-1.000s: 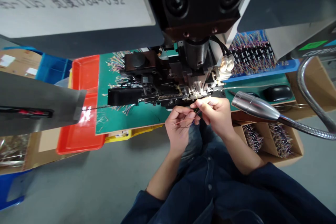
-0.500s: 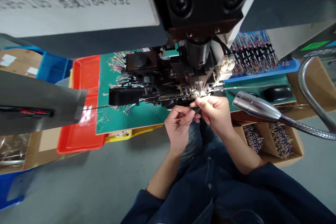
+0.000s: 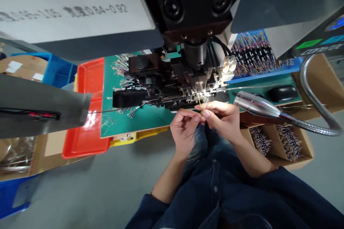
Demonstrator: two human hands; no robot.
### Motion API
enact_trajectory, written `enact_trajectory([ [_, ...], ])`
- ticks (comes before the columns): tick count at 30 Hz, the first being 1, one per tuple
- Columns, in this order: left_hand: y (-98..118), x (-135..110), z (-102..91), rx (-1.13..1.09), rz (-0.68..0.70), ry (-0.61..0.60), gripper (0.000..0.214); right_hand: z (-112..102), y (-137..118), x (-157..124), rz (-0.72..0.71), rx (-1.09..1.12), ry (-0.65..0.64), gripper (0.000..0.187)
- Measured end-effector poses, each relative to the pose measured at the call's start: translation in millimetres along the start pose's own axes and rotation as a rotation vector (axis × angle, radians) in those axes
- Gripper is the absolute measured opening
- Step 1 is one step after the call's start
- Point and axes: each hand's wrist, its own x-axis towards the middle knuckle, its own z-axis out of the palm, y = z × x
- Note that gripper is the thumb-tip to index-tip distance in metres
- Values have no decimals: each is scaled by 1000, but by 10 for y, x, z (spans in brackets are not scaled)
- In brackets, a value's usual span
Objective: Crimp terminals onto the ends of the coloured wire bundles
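Observation:
Thin coloured wires [image 3: 199,101] are pinched between both of my hands, just in front of the lit working point of a dark crimping machine [image 3: 174,78]. My left hand [image 3: 184,128] is closed on the wires, thumb against fingers, with loose dark ends trailing below it. Close beside it, my right hand [image 3: 225,120] pinches the same small bunch. A yellow wire and some pale ones stick up from the fingertips toward the machine's die area. The exact grip points are partly hidden by the fingers.
A metal gooseneck lamp [image 3: 258,104] reaches in from the right. Behind it are a black mouse [image 3: 283,93] and a blue tray [image 3: 291,68] of wire bundles. Red trays [image 3: 86,142] stand left on the green bench [image 3: 139,121]. A cardboard box [image 3: 291,164] holds more bundles at lower right.
My hands have drawn closer together at the fingertips. Yellow and pale wire ends now point up toward the machine; fewer ends hang over my left palm. The view has shifted slightly.

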Motion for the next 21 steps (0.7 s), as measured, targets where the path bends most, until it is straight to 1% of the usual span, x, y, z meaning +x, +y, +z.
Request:
enact_trajectory([
  [2,14,-27,34,6,22,14,29,-105,101,-110,-42,-6,-3,33],
  [4,16,-64,74,-13,38,13,29,-184,219,-226,-64,-84,-15,27],
  [6,2,-114,113,-37,33,-2,29,-198,332,-341,-89,-194,-61,25],
  [8,-25,-176,143,-35,17,-18,28,-152,427,-453,-117,-253,-83,27],
  [11,-72,-267,165,59,27,-41,22,-93,532,-628,-105,-218,-2,30],
  [13,-95,-314,174,157,86,-69,14,-136,563,-766,-132,-241,75,23],
  [15,-104,-352,191,267,174,-149,5,-255,558,-932,-209,-368,137,13],
  [16,-102,-370,203,327,216,-215,6,-336,543,-1023,-251,-450,155,13],
  [18,-85,-404,230,448,289,-380,21,-530,494,-1203,-304,-602,191,17],
  [19,-71,-419,240,498,317,-456,29,-643,461,-1282,-302,-660,222,18],
  [21,-38,-445,242,566,360,-549,41,-909,366,-1381,-227,-726,349,20],
])
